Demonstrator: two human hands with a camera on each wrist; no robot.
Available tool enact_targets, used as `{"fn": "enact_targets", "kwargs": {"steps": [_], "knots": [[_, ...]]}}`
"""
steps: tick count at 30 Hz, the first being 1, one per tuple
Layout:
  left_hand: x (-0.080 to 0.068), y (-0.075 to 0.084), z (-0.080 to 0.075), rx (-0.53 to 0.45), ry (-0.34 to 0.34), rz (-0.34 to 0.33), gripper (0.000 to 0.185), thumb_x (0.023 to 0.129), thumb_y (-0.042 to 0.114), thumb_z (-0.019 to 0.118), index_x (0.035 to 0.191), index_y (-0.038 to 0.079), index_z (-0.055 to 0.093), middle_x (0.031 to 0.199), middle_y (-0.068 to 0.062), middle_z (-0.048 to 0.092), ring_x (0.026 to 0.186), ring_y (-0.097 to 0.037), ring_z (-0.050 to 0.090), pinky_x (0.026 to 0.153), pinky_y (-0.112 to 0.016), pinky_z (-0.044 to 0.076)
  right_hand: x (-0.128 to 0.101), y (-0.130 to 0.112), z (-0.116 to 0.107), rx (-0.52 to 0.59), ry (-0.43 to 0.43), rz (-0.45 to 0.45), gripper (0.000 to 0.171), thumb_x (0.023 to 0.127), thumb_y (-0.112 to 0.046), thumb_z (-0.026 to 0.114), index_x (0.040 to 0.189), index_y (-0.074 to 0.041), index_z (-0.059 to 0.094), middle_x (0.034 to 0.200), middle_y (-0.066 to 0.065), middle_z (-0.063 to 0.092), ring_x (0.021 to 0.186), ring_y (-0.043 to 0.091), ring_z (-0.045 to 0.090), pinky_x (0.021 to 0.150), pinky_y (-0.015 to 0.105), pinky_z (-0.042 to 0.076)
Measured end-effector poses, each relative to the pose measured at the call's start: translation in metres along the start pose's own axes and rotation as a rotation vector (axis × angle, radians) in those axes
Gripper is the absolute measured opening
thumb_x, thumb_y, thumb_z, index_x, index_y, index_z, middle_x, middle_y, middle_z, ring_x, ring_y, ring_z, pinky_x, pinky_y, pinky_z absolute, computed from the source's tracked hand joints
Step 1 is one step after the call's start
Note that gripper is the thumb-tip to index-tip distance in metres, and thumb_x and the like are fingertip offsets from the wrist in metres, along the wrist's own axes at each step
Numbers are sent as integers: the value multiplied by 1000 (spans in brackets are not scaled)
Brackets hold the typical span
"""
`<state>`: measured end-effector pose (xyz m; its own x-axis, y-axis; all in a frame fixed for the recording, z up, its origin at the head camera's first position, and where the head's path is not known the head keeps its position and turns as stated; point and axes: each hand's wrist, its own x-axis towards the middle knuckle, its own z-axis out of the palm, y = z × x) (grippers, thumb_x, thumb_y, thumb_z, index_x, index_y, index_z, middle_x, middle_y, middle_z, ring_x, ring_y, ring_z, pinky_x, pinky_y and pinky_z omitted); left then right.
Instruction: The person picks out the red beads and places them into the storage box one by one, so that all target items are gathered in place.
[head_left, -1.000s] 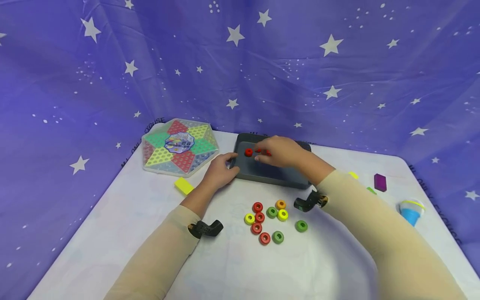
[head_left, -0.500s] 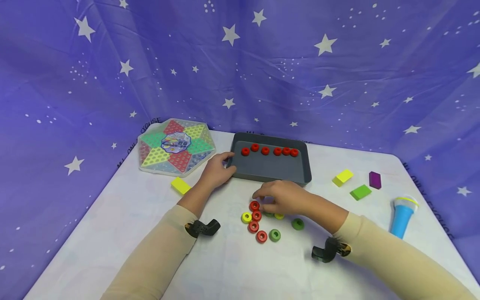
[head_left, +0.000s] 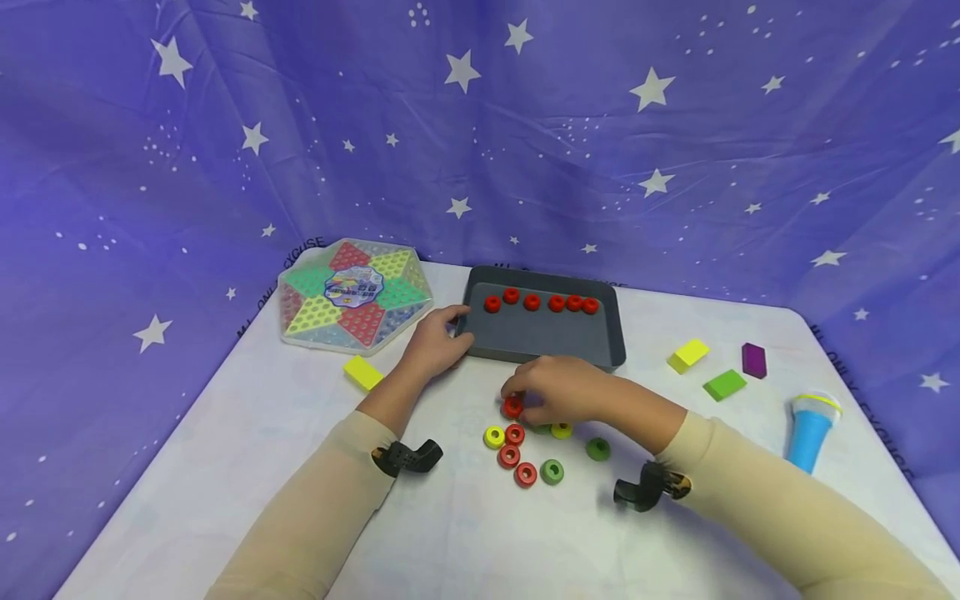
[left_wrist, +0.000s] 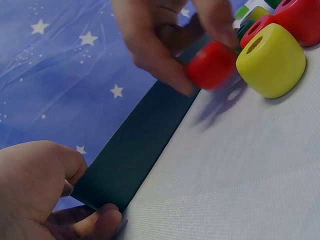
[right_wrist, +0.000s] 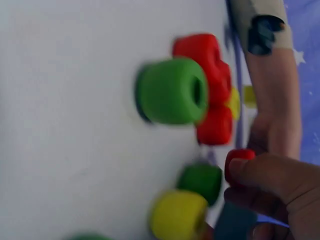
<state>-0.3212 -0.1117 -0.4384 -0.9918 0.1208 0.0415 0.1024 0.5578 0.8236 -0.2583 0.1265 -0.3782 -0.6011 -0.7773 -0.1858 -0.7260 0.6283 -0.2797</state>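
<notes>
At the grey tray's (head_left: 536, 338) left end, my left hand (head_left: 435, 343) pinches the corner between thumb and fingers, as the left wrist view shows. My right hand (head_left: 564, 390) pinches a red bead (head_left: 513, 407) between thumb and fingertips; in the left wrist view that bead (left_wrist: 212, 66) is raised off the cloth. Below it lie more loose beads, among them a red bead (head_left: 514, 434), a yellow bead (head_left: 494, 437) and a green bead (head_left: 552, 472). Part of the group is hidden under my right hand. Several red beads (head_left: 532, 302) stand in a row along the tray's far side.
A hexagonal Chinese checkers board (head_left: 354, 292) lies behind my left hand, with a yellow block (head_left: 363, 372) near that forearm. To the right are a yellow block (head_left: 687, 356), a green block (head_left: 724, 385), a purple block (head_left: 754, 360) and a blue toy microphone (head_left: 810, 429).
My right hand has come back from over the tray to the loose beads and taken hold of a red bead, now lifted slightly. My left hand has stayed at the tray's corner.
</notes>
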Motion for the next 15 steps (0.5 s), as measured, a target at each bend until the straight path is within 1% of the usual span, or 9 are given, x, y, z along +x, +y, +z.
{"fn": "enact_targets", "kwargs": {"steps": [2, 5, 6, 8, 10, 12, 15], "knots": [[1, 1, 0, -1, 1, 4, 54, 86, 24, 63, 140, 17, 61, 132, -10, 60, 116, -28, 55, 103, -45, 46, -3, 4, -8, 27, 18, -7, 33, 89, -27, 76, 122, -23, 73, 114, -12, 70, 105, 13, 66, 92, 40, 56], [1, 2, 0, -4, 2, 7, 53, 86, 23, 63, 139, 17, 62, 130, -10, 60, 113, -28, 55, 100, -45, 47, -5, 12, -22, 66, 43, -26, 33, 90, -23, 74, 123, -21, 73, 115, -12, 70, 106, 15, 66, 92, 38, 55], [1, 2, 0, -4, 2, 7, 53, 86, 23, 63, 139, 17, 62, 130, -10, 60, 113, -28, 56, 100, -45, 47, -5, 16, -27, 76, 52, -40, 33, 90, -22, 73, 123, -20, 73, 116, -12, 70, 103, 16, 66, 90, 38, 56], [1, 3, 0, -1, 2, 4, 53, 86, 23, 63, 139, 17, 61, 130, -10, 60, 114, -28, 55, 101, -45, 47, -4, 23, -37, 91, 56, -45, 34, 90, -21, 72, 124, -20, 72, 117, -13, 69, 95, 15, 66, 83, 33, 56], [0, 3, -1, -2, 1, 0, 54, 87, 23, 63, 140, 17, 61, 131, -11, 60, 114, -28, 55, 101, -45, 47, -1, 31, -46, 101, 58, -54, 34, 91, -21, 73, 125, -19, 72, 116, -13, 69, 83, 14, 64, 75, 31, 56], [0, 3, -1, -1, 0, -3, 54, 87, 24, 62, 140, 17, 61, 131, -10, 60, 115, -28, 54, 102, -45, 46, 4, 40, -54, 105, 57, -47, 34, 91, -22, 75, 125, -20, 72, 114, -12, 69, 71, 13, 59, 66, 30, 53], [-1, 2, -1, -2, -1, -5, 53, 87, 24, 62, 140, 17, 61, 131, -10, 60, 115, -28, 54, 102, -45, 46, 12, 52, -64, 111, 60, -29, 33, 91, -22, 75, 124, -23, 72, 111, -10, 69, 66, 13, 56, 62, 30, 52]]}}
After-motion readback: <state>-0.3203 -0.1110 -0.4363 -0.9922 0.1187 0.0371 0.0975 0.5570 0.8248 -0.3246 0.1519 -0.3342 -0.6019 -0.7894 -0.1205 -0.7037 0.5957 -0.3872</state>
